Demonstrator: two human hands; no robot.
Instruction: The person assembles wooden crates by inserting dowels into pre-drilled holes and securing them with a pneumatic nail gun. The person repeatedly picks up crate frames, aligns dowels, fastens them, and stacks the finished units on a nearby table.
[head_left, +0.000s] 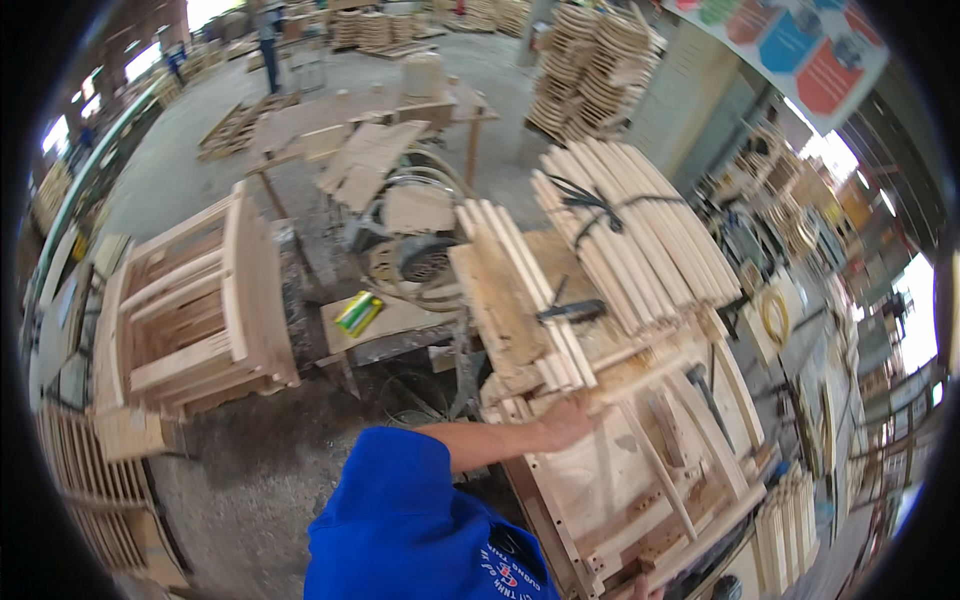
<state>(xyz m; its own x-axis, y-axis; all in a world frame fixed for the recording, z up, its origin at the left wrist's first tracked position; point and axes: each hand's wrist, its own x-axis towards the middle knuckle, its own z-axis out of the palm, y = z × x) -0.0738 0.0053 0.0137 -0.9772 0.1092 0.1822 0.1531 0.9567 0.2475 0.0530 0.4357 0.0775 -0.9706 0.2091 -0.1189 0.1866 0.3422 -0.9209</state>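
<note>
A pale wooden frame (640, 455) with rails and slats lies on the workbench in front of me. My left hand (568, 422) reaches across to its far left corner, fingers closed around the end of a wooden rail (650, 372); the fingertips are blurred. At the lower edge, only a small part of my right hand (648, 592) shows, beside the near rail of the frame, its fingers mostly cut off. Just beyond my left hand lie several loose wooden sticks (535, 290) and a dark-handled tool (572, 310). A hammer-like dark tool (710, 405) rests across the frame's right side.
Strapped wooden sticks (635, 230) are piled at the bench's far end. Stacked wooden frames (190, 305) stand left. A yellow-green packet (360, 313) lies on a low board, near a coiled hose (440, 175). Curved wooden parts (590, 70) are stacked farther back; a person (268, 50) stands far off.
</note>
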